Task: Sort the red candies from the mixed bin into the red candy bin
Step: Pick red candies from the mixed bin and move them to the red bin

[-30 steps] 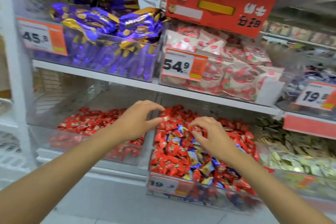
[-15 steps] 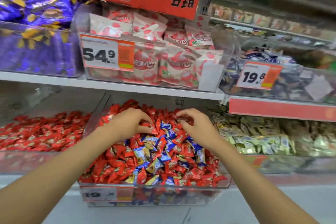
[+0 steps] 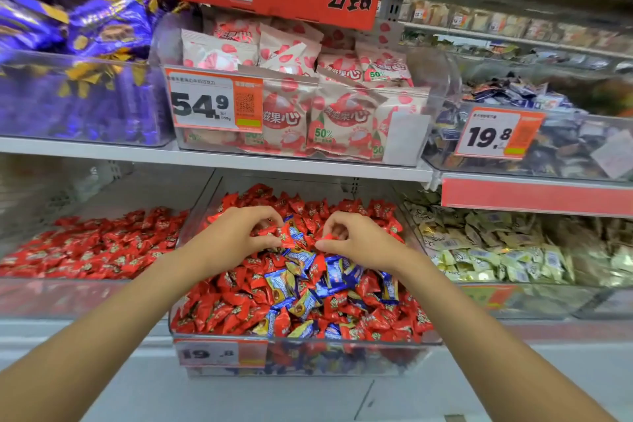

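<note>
Candies (image 3: 286, 237), red, sit pinched in left hand (image 3: 236, 240) and right hand (image 3: 363, 243).

Light: bright, even; source out of view; shadows faint.
Glare: hazy sheen on clear plastic mixed-candy bin (image 3: 342, 358) front.
Blur: purple foil bags (image 3: 102, 31), far-right shelves (image 3: 548, 34) smeared.
Edges: wide-angle bowing.

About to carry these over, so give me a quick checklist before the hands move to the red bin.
1. Left hand pinches a red candy: ok.
2. Right hand pinches a second red candy: ok.
3. No blue candies caught in either grip: cannot tell, the palms are hidden.
4. Red bin sits open just left of the mixed bin: ok.
5. Red bin has room above its pile: ok.
</note>
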`<state>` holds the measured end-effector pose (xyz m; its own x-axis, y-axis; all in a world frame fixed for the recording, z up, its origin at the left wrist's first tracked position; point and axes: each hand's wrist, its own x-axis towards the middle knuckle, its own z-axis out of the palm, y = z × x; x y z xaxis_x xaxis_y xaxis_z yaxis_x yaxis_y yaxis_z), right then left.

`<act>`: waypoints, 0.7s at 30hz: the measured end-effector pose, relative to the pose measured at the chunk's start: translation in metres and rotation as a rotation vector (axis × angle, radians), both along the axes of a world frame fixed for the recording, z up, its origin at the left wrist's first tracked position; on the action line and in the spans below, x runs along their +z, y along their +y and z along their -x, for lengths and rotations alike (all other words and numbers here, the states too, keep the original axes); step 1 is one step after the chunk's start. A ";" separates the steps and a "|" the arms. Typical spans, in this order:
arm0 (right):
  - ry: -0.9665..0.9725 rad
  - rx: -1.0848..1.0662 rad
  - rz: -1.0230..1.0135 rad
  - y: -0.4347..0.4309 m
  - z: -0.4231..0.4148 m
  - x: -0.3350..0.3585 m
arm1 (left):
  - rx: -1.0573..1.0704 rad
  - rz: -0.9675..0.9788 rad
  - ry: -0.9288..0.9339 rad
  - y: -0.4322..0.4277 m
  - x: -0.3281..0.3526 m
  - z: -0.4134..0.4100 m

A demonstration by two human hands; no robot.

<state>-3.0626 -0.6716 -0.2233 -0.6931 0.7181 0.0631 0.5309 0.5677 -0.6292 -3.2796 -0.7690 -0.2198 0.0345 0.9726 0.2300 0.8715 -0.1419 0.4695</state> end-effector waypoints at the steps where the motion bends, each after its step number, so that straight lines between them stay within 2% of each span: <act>1: 0.028 -0.017 0.002 -0.003 -0.004 0.001 | 0.004 0.009 -0.014 -0.001 -0.001 0.001; 5: 0.197 -0.094 -0.010 -0.011 -0.022 0.007 | -0.023 0.022 -0.018 -0.006 0.004 -0.005; 7: 0.214 -0.129 -0.006 -0.013 -0.030 0.010 | -0.038 0.034 0.007 -0.007 0.007 -0.007; 12: 0.051 -0.139 -0.007 -0.016 -0.045 0.021 | -0.025 0.052 0.017 -0.009 0.005 -0.007; 17: -0.441 0.009 -0.175 -0.028 -0.061 0.008 | -0.040 0.028 -0.062 -0.018 0.010 -0.006; 18: -0.450 0.015 -0.199 -0.029 -0.062 0.001 | -0.035 0.020 -0.070 -0.020 0.011 -0.004; 21: -0.254 -0.024 -0.163 -0.028 -0.069 -0.007 | -0.029 -0.036 -0.035 -0.024 0.017 0.002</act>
<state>-2.9937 -0.6997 -0.2302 -0.6843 0.7292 0.0061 0.6741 0.6358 -0.3759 -3.2817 -0.7926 -0.2023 0.0543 0.9624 0.2663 0.8500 -0.1845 0.4934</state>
